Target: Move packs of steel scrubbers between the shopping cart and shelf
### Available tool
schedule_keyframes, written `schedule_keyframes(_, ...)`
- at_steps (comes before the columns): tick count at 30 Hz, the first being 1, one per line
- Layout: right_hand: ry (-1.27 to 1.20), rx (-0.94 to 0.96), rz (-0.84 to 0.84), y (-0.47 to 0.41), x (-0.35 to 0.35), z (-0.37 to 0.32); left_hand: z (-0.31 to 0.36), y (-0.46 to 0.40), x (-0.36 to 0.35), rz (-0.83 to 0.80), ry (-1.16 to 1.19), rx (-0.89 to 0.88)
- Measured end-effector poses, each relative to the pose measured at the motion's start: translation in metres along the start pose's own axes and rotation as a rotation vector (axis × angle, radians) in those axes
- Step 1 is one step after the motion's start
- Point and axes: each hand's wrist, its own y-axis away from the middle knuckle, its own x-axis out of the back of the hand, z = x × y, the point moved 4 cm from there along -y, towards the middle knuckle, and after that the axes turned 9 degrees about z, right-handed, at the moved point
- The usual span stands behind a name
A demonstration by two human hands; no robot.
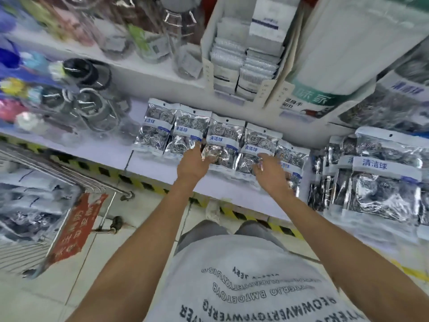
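Observation:
A row of several silver steel scrubber packs (226, 141) with blue labels lies on the white shelf (111, 152). My left hand (193, 160) reaches to the middle pack's left edge, and its fingers and thumb pinch the foil there. Blurred, my right hand (271, 171) hovers with spread fingers over the two packs (255, 145) at the right end of the row and holds nothing. More scrubber packs (27, 196) lie in the wire shopping cart (92, 184) at the left.
Larger scrubber packs (380, 182) are stacked on the shelf to the right. Bottles and metal mugs (92, 108) stand to the left of the row. A cardboard box of cloths (243, 54) sits on the shelf above. A red sign (76, 226) hangs on the cart.

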Motion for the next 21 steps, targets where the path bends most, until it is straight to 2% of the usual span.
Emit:
schedule_keyframes(8,0.272,0.592,-0.104,0.061,-0.020,-0.083,-0.061,0.124,0.047,0.315,-0.141,0.040)
schedule_keyframes(11,0.238,0.767,-0.118,0.092,-0.037,-0.118,-0.095,0.175,0.058,0.455,-0.140,0.094)
schedule_keyframes(16,0.198,0.990,-0.209,0.144,-0.073,-0.179,-0.158,0.255,0.072,0.563,-0.116,0.296)
schedule_keyframes(21,0.184,1.128,-0.291,0.191,-0.112,-0.238,-0.221,0.311,0.085,0.642,-0.075,0.531)
